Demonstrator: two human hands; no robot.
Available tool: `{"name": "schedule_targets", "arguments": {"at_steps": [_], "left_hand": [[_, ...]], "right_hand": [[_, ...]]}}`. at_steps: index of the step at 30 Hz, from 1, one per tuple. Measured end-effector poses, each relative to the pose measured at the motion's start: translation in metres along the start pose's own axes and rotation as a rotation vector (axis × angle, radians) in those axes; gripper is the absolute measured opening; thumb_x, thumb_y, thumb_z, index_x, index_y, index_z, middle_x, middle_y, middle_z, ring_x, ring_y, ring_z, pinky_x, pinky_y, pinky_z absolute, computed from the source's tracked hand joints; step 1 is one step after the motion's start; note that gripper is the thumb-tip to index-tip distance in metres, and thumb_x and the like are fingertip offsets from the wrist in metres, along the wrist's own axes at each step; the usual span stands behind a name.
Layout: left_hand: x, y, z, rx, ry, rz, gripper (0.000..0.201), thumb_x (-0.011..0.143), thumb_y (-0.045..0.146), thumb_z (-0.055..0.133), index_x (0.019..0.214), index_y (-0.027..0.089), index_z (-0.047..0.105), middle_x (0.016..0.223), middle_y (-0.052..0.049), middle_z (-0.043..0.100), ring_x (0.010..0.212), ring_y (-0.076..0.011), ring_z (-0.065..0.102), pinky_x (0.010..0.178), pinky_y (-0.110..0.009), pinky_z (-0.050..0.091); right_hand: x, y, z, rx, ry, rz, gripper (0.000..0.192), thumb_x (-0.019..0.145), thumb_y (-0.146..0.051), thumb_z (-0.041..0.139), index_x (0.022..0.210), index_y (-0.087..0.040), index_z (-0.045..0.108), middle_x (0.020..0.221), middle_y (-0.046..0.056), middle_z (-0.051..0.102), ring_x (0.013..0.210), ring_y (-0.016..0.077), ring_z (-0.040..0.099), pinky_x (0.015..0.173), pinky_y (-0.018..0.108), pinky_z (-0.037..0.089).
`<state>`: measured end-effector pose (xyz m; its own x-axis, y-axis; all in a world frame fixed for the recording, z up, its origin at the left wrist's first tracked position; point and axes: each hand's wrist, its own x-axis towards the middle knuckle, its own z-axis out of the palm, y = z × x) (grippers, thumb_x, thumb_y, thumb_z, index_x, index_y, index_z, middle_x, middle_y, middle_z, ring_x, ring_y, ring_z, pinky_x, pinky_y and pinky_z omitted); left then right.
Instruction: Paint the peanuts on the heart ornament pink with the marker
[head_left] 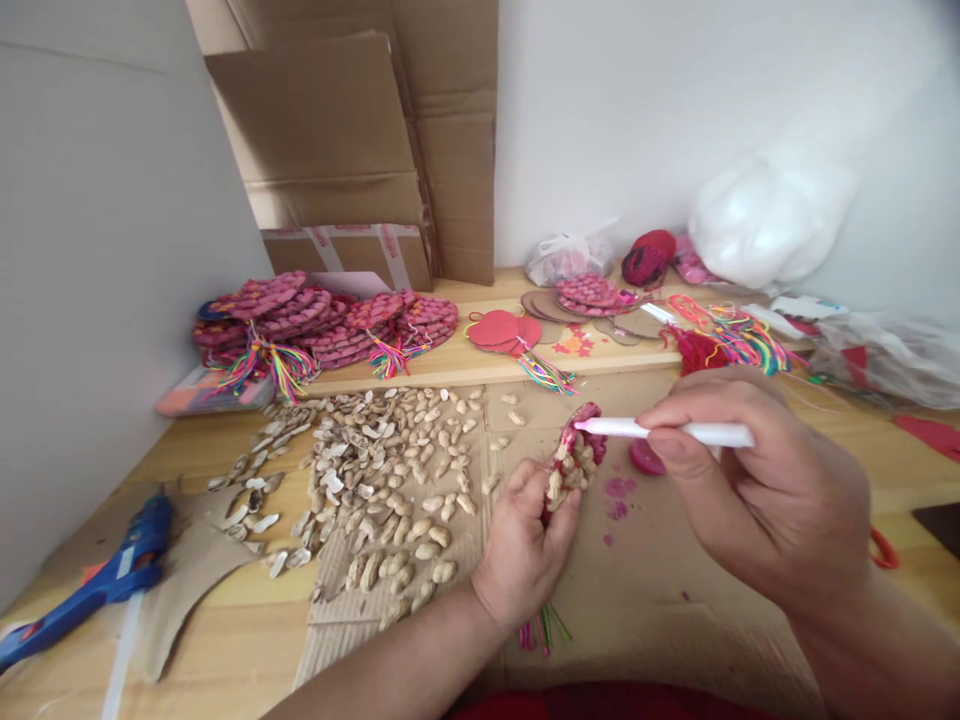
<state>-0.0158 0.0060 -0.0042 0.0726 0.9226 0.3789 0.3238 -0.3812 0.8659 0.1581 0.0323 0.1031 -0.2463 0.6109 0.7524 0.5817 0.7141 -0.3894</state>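
My left hand (529, 540) grips a small disc covered with peanut shells (576, 455), tilted up off the cardboard. Part of its shells is coloured pink-red, and the rest are bare tan. In my right hand (757, 480) is a white paintbrush (675, 431), pinched between thumb and fingers. The brush's pink tip touches the painted part of the disc. A round pink paint pot (646, 457) stands behind my right hand, partly covered by it. Pink smudges mark the cardboard sheet (637, 590) below. Coloured tassel strands (544, 632) hang or lie under my left hand.
Loose peanut shells (397, 480) spread over the left of the table. A blue glue gun (112, 575) lies at far left. Finished pink discs with tassels (322, 320) pile on the raised shelf, beside red paper circles (504, 332), yarn (649, 257) and plastic bags (780, 215).
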Motion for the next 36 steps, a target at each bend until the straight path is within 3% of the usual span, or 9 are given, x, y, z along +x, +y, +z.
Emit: {"name": "schedule_targets", "arguments": {"at_steps": [9,16,21,25,31,36], "left_hand": [[-0.0006,-0.0013,-0.0002,-0.014,-0.025,-0.014,0.013,0.096,0.013,0.060,0.101,0.019,0.070,0.087,-0.004,0.061,0.080,-0.0181,0.058,0.072,-0.028,0.045],[-0.0018,-0.0024,0.0000,0.004,-0.025,-0.008,0.011,0.096,0.014,0.059,0.096,0.018,0.070,0.085,-0.003,0.059,0.079,-0.0178,0.057,0.072,-0.028,0.046],[-0.0014,-0.0039,-0.0007,-0.013,-0.028,-0.003,0.015,0.098,0.016,0.059,0.106,0.020,0.071,0.092,-0.005,0.065,0.087,-0.0191,0.062,0.079,-0.029,0.049],[-0.0019,-0.0035,-0.0012,-0.023,-0.038,-0.014,0.016,0.098,0.018,0.059,0.108,0.021,0.072,0.095,-0.005,0.067,0.088,-0.0196,0.063,0.082,-0.030,0.050],[-0.0020,-0.0033,-0.0001,-0.039,-0.044,-0.030,0.016,0.098,0.019,0.060,0.109,0.020,0.072,0.097,-0.007,0.068,0.090,-0.0206,0.063,0.085,-0.032,0.050],[-0.0018,-0.0030,-0.0002,-0.061,-0.045,-0.042,0.017,0.097,0.020,0.061,0.111,0.020,0.072,0.101,-0.007,0.069,0.091,-0.0211,0.063,0.087,-0.033,0.050]], "right_hand": [[0.0024,0.0019,-0.0002,0.014,0.009,0.055,0.007,0.092,-0.021,0.063,0.096,-0.027,0.065,0.085,-0.003,0.067,0.082,0.0140,0.061,0.077,0.034,0.046],[0.0038,0.0003,-0.0021,0.034,0.018,0.096,0.004,0.093,-0.024,0.062,0.094,-0.028,0.064,0.084,-0.005,0.067,0.078,0.0128,0.061,0.072,0.032,0.046],[0.0041,0.0011,-0.0035,-0.007,0.035,0.126,0.003,0.093,-0.027,0.062,0.094,-0.029,0.064,0.083,-0.004,0.066,0.076,0.0142,0.061,0.072,0.033,0.047],[0.0036,0.0012,-0.0031,0.029,0.054,0.090,0.006,0.092,-0.023,0.064,0.095,-0.028,0.064,0.085,-0.004,0.067,0.075,0.0140,0.061,0.069,0.032,0.046],[0.0008,0.0038,-0.0007,0.062,0.037,0.050,0.013,0.089,-0.018,0.066,0.097,-0.028,0.066,0.086,-0.003,0.067,0.084,0.0159,0.063,0.079,0.034,0.049],[-0.0002,0.0056,0.0017,0.094,-0.059,-0.051,0.018,0.088,-0.017,0.067,0.104,-0.026,0.065,0.087,-0.001,0.066,0.092,0.0178,0.062,0.082,0.035,0.049]]}}
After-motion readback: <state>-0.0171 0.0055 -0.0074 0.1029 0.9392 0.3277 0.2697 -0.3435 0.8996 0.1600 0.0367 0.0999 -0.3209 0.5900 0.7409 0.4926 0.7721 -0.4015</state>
